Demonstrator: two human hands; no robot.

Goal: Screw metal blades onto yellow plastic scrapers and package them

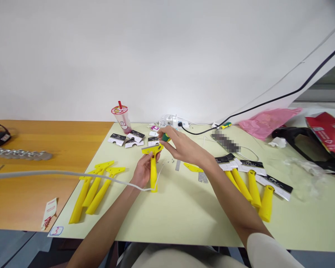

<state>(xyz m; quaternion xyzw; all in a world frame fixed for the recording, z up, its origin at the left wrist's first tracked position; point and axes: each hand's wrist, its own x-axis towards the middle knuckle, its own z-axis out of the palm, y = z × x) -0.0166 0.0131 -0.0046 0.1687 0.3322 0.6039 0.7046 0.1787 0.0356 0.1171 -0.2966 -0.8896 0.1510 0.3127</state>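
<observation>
Nearest the camera, a pale sleeve [273,250] and bare forearms [114,219] frame a cream tabletop [173,223]. At its middle, the left hand [143,170] grasps a yellow plastic scraper [153,170] around its upper handle, just below the blade head [150,150], the handle's end pointing back toward the wearer. Over the head's right end, the right hand [181,144] grips a green-handled tool [165,137], probably a screwdriver; its tip is hidden. The scraper looks light, stiff and perhaps slippery; its handle seems the safest hold, since the gray front edge [147,147] is likely sharp. Three more yellow scrapers [94,190] lie to the left.
</observation>
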